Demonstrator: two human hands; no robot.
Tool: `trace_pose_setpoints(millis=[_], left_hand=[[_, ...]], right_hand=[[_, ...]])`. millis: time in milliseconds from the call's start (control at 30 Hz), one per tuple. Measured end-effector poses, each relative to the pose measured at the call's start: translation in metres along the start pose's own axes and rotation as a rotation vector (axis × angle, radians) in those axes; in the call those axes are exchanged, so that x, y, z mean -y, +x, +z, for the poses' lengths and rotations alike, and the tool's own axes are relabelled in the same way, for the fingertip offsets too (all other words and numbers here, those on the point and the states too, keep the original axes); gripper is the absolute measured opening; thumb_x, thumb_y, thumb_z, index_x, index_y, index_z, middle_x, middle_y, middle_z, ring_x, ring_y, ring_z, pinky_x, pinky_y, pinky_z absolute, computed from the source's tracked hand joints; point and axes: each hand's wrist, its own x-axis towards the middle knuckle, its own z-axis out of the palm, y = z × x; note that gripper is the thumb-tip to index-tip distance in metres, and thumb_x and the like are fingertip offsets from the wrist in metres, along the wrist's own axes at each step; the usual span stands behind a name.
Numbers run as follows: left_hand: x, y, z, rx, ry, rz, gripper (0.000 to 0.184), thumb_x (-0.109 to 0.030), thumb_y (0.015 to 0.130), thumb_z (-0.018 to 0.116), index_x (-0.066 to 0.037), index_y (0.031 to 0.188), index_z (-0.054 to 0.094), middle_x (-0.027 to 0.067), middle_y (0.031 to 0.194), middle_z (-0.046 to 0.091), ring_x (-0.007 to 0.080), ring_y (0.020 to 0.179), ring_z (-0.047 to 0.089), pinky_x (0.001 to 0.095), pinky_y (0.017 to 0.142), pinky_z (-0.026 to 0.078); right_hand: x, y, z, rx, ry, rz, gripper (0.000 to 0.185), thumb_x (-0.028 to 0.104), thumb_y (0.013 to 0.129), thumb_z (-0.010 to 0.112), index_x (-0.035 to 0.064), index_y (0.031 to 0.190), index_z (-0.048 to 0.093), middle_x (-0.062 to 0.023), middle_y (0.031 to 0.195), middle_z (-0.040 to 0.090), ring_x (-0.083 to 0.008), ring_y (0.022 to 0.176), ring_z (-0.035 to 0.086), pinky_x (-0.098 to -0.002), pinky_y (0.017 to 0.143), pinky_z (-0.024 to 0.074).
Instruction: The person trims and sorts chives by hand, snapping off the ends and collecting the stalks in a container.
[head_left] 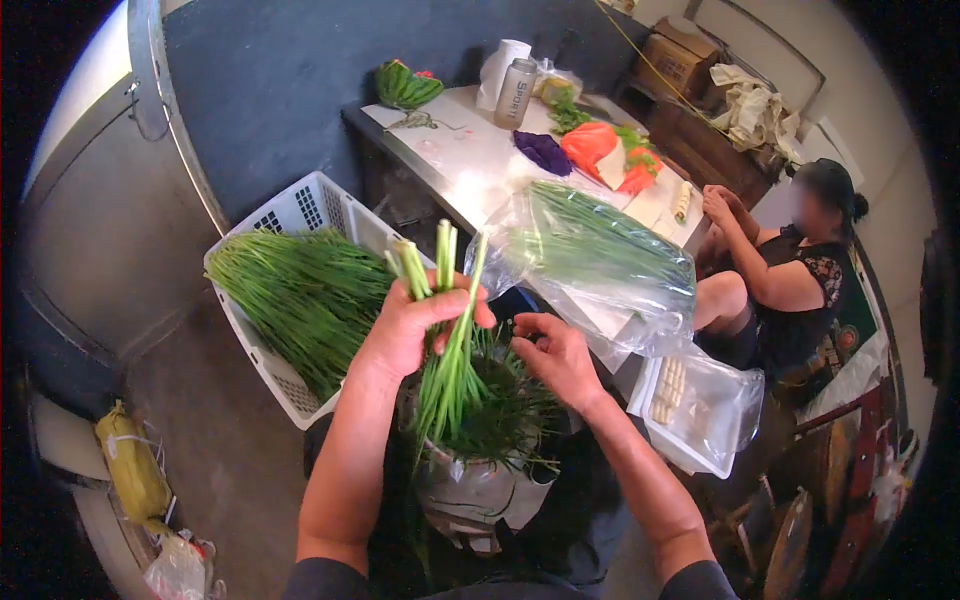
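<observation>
My left hand point(425, 315) is wrapped round a bunch of green stalks point(455, 385), their pale cut ends up and their leaves hanging down. To its right, my right hand point(553, 355) is raised with bent fingers; whether its fingertips hold anything is too small to tell. Loose dark green leaves point(515, 415) lie below both hands, on top of a pale container point(475, 495) at my lap. Long green stalks fill a white crate point(245, 335) at the left. Beyond my right hand, a clear plastic bag point(610, 265) holds more long green stalks.
A table point(450, 130) ahead carries a cut watermelon point(408, 86), a bottle point(515, 95), purple cloth or bag point(543, 152) and orange bags point(592, 150). A person point(800, 250) sits at its right. A plastic-lined white tray point(685, 410) is right of my right hand.
</observation>
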Motion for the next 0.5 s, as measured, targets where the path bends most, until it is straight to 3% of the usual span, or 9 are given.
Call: trace_pose_setpoints(millis=[67,100,167,267,500], left_hand=[[0.006,0.001,0.006,0.041,0.012,-0.039,0.024,-0.022,0.081,0.066,-0.002,0.094,0.066,0.0127,0.077,0.069,0.0092,0.05,0.054,0.0209,0.04,0.036],[0.01,0.003,0.007,0.067,0.034,-0.05,0.023,-0.021,0.081,0.066,-0.002,0.094,0.066,0.0131,0.078,0.07,0.0092,0.049,0.053,0.0208,0.04,0.036],[0.017,0.005,0.013,0.1,0.057,-0.066,0.022,-0.02,0.081,0.067,-0.002,0.094,0.065,0.0135,0.078,0.07,0.0091,0.049,0.053,0.0206,0.041,0.037],[0.022,0.005,0.022,0.097,0.105,-0.103,0.02,-0.018,0.081,0.068,-0.002,0.094,0.065,0.0128,0.077,0.069,0.0087,0.05,0.052,0.0209,0.042,0.037],[0.026,0.003,0.025,0.134,0.133,-0.144,0.016,-0.014,0.082,0.066,-0.002,0.093,0.064,0.0109,0.073,0.067,0.0083,0.049,0.052,0.0215,0.041,0.037]], right_hand=[[0.025,0.002,-0.008,0.022,0.177,0.243,0.033,0.023,0.09,0.065,-0.0022,0.111,0.062,-0.0043,0.076,0.063,-0.0076,0.06,0.056,-0.0256,0.053,0.0457],[0.032,0.004,-0.01,0.019,0.176,0.248,0.033,0.023,0.09,0.065,-0.0022,0.111,0.062,-0.0043,0.076,0.063,-0.0076,0.06,0.056,-0.0256,0.053,0.0457],[0.044,0.008,-0.012,-0.063,0.521,0.204,0.03,0.023,0.091,0.065,-0.0019,0.108,0.062,-0.003,0.074,0.062,-0.0064,0.058,0.054,-0.0232,0.05,0.0437],[0.054,0.013,-0.011,-0.126,0.64,0.116,0.024,0.022,0.092,0.065,-0.0005,0.101,0.063,-0.0012,0.071,0.061,-0.0055,0.055,0.052,-0.0213,0.049,0.0421],[0.043,0.01,-0.005,-0.062,0.617,0.15,0.019,0.02,0.096,0.059,0.0005,0.093,0.061,-0.0007,0.07,0.06,-0.0063,0.054,0.051,-0.0215,0.048,0.041]])
